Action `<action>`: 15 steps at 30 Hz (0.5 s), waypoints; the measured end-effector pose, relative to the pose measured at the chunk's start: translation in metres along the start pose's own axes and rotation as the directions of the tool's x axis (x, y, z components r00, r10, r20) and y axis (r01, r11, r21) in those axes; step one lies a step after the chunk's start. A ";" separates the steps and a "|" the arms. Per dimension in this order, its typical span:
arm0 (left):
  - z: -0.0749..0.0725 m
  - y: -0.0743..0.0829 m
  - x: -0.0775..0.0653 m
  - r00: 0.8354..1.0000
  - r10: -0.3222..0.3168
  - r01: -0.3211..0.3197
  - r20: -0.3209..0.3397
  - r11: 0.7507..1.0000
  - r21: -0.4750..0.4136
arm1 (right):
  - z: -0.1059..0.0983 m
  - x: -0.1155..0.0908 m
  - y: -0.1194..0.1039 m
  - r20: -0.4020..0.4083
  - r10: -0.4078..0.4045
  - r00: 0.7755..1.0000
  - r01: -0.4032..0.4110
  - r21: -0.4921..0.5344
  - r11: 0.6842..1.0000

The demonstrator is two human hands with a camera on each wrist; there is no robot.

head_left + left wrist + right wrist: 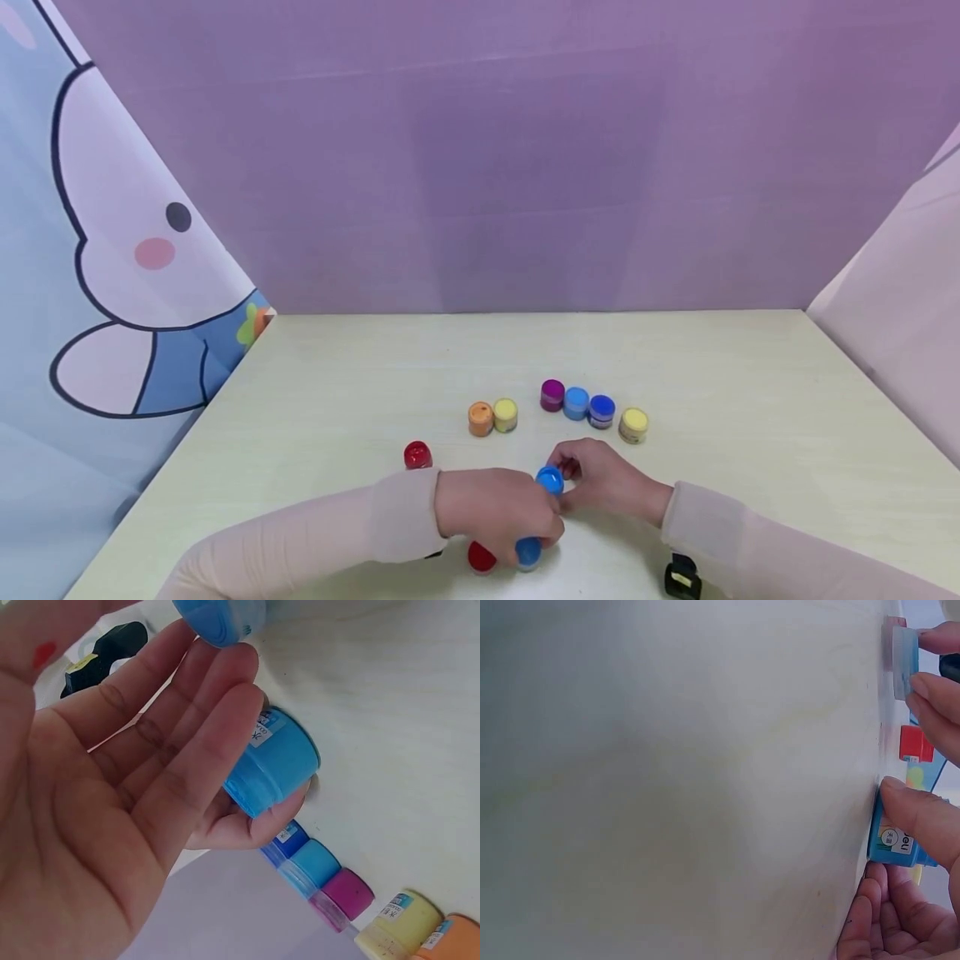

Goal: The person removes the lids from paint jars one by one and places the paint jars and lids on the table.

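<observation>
Holds an open blue Deli paint pot [550, 481] in the right-hand grip [607, 481], thumb on one side and fingers on the other, upright on the surface [337, 375]. Pinches a clear-rimmed blue lid [905, 664] in the left-hand grip [495, 504], nearer the body than the pot (cannot tell whether touching the surface). Has a red lid [482, 557] just left of it and an open red pot [417, 455] beyond the left forearm. Has, farther off, orange [481, 418], yellow [506, 414], purple [552, 395], light-blue [576, 402] and dark-blue [601, 412] pots, plus another yellow pot [633, 424] rightmost.
</observation>
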State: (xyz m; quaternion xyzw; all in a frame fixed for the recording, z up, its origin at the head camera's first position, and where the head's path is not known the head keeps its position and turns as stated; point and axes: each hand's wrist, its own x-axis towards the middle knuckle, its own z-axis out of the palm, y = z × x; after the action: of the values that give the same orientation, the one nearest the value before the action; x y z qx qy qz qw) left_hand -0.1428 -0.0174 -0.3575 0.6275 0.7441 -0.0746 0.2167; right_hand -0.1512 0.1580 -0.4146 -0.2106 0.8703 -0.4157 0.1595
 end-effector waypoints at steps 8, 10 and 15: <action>0.003 0.002 0.002 0.999 -0.027 0.027 0.021 0.999 0.023 | 0.000 0.000 0.000 0.005 0.008 1.000 -0.008 0.001 1.000; 0.003 0.002 0.002 0.999 -0.032 0.032 0.023 0.999 0.018 | 0.000 0.000 0.000 0.006 0.010 1.000 -0.010 0.002 1.000; 0.002 0.001 0.001 0.999 -0.019 0.019 0.028 1.000 -0.007 | 0.000 0.000 0.000 0.003 0.011 1.000 -0.011 0.002 1.000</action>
State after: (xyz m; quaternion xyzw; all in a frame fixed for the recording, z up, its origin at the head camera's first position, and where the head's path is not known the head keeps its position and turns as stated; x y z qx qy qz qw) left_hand -0.1417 -0.0175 -0.3598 0.6184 0.7472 -0.0826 0.2288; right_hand -0.1511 0.1579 -0.4145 -0.2062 0.8709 -0.4152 0.1633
